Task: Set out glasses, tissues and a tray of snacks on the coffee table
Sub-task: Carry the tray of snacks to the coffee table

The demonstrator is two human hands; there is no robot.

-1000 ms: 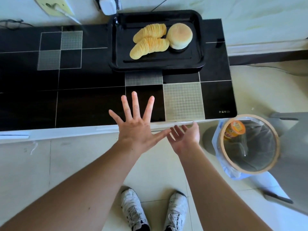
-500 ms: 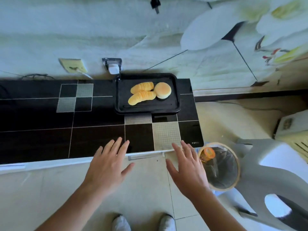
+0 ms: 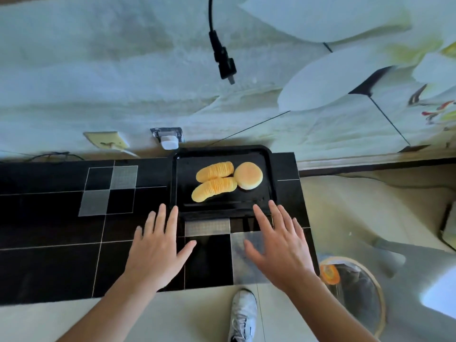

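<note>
Nearest the camera, both forearms reach forward over the dark tiled surface [image 3: 49, 262]. The left hand [image 3: 158, 253] and the right hand [image 3: 278, 250] are flat, palms down, fingers straight and spread apart, holding nothing.

The tray [image 3: 270, 193] of snacks lies at 12 o'clock from both hands, at the far edge of the surface against the wall. Its long axis runs 9 to 3 o'clock, across the line of reach, so its near rim faces the hands broadside. The left fingers [image 3: 161, 213] end just beside the tray's near left corner; the right fingers [image 3: 274, 211] overlap the near right corner, though I cannot tell whether they touch it. The two hands are about equally near, one per corner, which suits a two-handed lift by the short ends. On the tray lie two ridged yellow rolls [image 3: 214, 188] and a round bun [image 3: 248, 175], touching one another.

Half a second ago the hands were at the near edge of the surface, well apart from the tray; now they have moved forward across it to the tray's near rim. The fingers remain spread and unclosed.

No glasses or tissues are in view.
</note>
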